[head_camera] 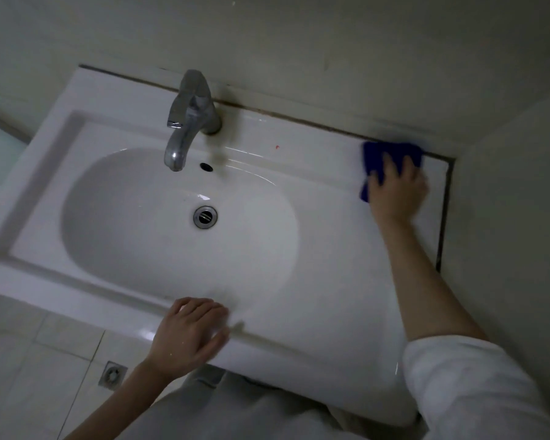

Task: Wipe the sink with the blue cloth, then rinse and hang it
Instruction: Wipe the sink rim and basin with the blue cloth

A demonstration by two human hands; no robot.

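Pressing down on the blue cloth (379,153) with my right hand (397,192), I have my fingers spread flat on top of it. The cloth lies on the flat top of the white sink (315,249), in the far right corner, right by the wall. It looks a bit blurry. My left hand (188,335) rests on the front edge of the sink with loose fingers, holding nothing. The silver tap (188,119) stands at the back, over the bowl.
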